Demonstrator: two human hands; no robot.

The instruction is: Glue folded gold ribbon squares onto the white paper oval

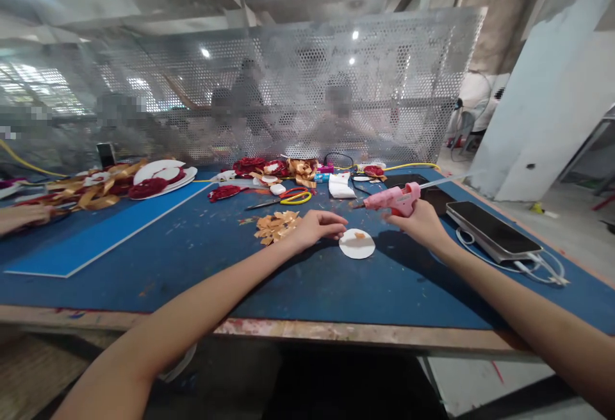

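Note:
In my right hand (423,223) is a pink glue gun (391,200) with a pale glue stick out of its back end; its nozzle points left, above the table. My left hand (321,226) has its fingers bent together at the left edge of a round white disc (356,250), which lies flat on the table. A small gold petal piece (360,235) sits near the disc's upper edge. Just beyond my left wrist is a loose pile of gold petal pieces (276,226). My left fingertips are partly hidden.
Yellow-and-red-handled scissors (295,198) lie behind the gold pile. A phone (494,225) with white cables rests at the right. Red and gold flowers (250,167) line the back below a perforated metal screen (298,100). Another person's hand (24,218) is at far left, by a blue board (110,234).

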